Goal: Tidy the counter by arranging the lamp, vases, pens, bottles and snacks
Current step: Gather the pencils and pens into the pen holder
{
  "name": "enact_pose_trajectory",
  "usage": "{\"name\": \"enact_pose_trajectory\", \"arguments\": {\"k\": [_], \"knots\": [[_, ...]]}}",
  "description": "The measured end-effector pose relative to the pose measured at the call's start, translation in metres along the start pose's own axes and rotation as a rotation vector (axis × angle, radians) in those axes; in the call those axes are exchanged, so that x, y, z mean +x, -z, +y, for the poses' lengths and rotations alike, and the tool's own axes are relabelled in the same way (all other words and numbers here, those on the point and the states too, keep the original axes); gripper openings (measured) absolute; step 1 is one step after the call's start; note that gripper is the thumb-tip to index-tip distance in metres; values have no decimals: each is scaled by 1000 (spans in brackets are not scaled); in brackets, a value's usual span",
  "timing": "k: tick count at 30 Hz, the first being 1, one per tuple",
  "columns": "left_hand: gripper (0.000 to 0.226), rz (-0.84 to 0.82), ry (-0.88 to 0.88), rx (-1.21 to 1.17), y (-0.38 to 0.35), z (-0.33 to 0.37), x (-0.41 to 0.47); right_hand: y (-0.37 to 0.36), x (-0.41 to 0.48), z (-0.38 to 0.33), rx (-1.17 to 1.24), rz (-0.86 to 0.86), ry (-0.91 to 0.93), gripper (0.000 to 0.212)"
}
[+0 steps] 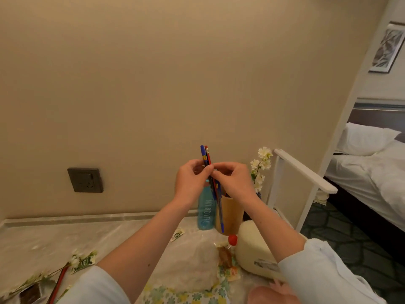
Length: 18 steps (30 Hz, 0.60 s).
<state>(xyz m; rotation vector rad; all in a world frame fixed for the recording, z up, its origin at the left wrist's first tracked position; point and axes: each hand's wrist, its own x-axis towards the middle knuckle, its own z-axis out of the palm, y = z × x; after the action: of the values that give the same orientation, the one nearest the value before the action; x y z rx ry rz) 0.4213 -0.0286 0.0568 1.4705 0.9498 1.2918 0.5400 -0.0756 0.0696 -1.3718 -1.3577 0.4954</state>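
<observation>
Both my hands are raised above the counter and pinch a bundle of pens (206, 154), blue and red, held nearly upright. My left hand (190, 183) grips them from the left, my right hand (234, 183) from the right. Behind and below the hands stand a blue bottle (203, 213) with white lettering and a tan pen cup (232, 213). White flowers (262, 165) rise from a vase mostly hidden behind my right wrist. Snack packets (225, 257) lie on the marble counter (65, 238).
A cream lamp-like object (252, 244) with a red knob (232, 239) lies at the right. A loose flower stem (39, 277), a red pencil (58, 284) and wrappers lie at the front left. A white rail (304, 170) borders the counter's right; a wall socket (85, 180) is at left.
</observation>
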Motion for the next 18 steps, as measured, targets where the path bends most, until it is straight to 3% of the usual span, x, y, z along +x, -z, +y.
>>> {"name": "enact_pose_trajectory", "arguments": {"k": [5, 10, 15, 18], "knots": [[10, 47, -157, 41, -16, 26, 21, 24, 24, -19, -200, 243, 201, 8], [6, 50, -178, 156, -30, 13, 32, 38, 36, -12, -369, 407, 420, 8], [8, -7, -151, 274, -43, -14, 29, 35, 36, 25, -475, 413, 481, 8], [9, -58, -126, 375, -46, -36, 29, 31, 30, 54, -512, 365, 424, 9]]}}
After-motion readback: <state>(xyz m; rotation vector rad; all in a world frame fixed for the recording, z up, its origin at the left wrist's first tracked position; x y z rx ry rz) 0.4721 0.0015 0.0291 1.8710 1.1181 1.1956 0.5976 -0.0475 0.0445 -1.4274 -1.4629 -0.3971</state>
